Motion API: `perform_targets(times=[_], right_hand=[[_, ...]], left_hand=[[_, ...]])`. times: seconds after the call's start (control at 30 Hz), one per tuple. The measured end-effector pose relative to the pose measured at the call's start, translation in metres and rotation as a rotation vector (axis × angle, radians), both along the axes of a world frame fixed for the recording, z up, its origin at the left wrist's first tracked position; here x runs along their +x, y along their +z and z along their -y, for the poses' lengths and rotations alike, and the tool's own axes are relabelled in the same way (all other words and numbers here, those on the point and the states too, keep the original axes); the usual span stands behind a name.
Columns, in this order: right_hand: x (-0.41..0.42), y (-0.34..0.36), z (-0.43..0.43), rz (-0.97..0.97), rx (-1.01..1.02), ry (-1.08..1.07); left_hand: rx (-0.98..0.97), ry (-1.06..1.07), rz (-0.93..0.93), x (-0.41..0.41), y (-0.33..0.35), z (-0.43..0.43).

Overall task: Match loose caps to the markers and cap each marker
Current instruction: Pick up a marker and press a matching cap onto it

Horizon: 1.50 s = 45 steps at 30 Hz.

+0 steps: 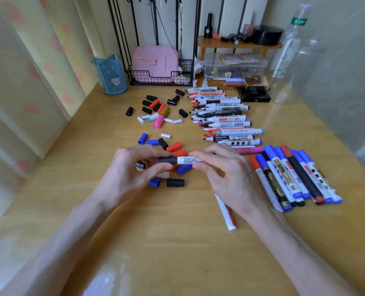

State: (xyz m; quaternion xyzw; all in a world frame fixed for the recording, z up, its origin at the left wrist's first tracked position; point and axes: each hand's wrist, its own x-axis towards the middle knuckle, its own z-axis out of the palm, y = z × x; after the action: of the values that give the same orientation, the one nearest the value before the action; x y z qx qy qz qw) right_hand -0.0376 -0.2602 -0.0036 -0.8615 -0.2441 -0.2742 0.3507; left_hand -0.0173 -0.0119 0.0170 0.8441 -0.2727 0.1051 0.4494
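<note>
Head view: wooden desk (177, 242), dead centre my left hand (130, 169) pinches a black cap (166, 160) butted against the white marker (190, 160) my right hand (226, 171) pinches; loose caps (156, 110) at 11 o'clock, uncapped markers (224, 116) at 1, capped markers (294, 178) at 3.

the left hand (134, 169) pinches a black cap (167, 160) seated against the end of a white marker (189, 160), and the right hand (222, 174) grips the marker's barrel above the wooden desk (177, 248). loose caps (174, 146) in red, blue and black lie around and under the hands. farther back is a second scatter of caps (158, 110), with a row of uncapped markers (220, 117) to its right, tips pointing left. capped markers (294, 178) lie fanned at the right. a red-ended marker (226, 212) lies under the right wrist.
</note>
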Motion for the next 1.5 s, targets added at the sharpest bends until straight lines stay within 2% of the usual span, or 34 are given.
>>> perform_targets(times=[0.13,0.23,0.37,0.67,0.87,1.17,1.23,1.3,1.4,1.5], right_hand=[[-0.001,-0.001,0.003,-0.037,0.011,0.01],[0.003,-0.001,0.005,-0.069,-0.029,0.019],[0.01,0.0,0.013,-0.026,-0.011,-0.114],[0.008,0.0,0.016,-0.058,0.024,-0.192],[0.006,0.001,0.015,-0.069,0.011,-0.192],[0.004,0.001,0.01,-0.087,-0.001,-0.187],[0.003,0.002,0.01,-0.089,-0.002,-0.189],[0.003,0.002,0.011,-0.087,0.005,-0.187],[0.003,0.003,0.01,-0.078,0.021,-0.168],[0.002,0.002,0.008,-0.066,0.028,-0.126]], left_hand=[[0.062,-0.009,0.055,0.001,-0.001,0.003],[0.127,-0.007,0.023,0.006,-0.004,0.0],[0.156,0.06,0.002,0.012,-0.005,-0.008],[0.347,-0.061,0.142,0.014,-0.019,-0.003],[0.38,0.166,0.07,0.029,-0.006,-0.046],[0.567,0.149,0.076,0.037,-0.017,-0.059],[0.53,0.139,0.123,0.037,-0.016,-0.059],[0.402,0.154,0.132,0.036,-0.012,-0.057],[0.15,0.122,0.052,0.025,-0.003,-0.039],[0.094,0.002,-0.019,0.015,-0.007,-0.019]])
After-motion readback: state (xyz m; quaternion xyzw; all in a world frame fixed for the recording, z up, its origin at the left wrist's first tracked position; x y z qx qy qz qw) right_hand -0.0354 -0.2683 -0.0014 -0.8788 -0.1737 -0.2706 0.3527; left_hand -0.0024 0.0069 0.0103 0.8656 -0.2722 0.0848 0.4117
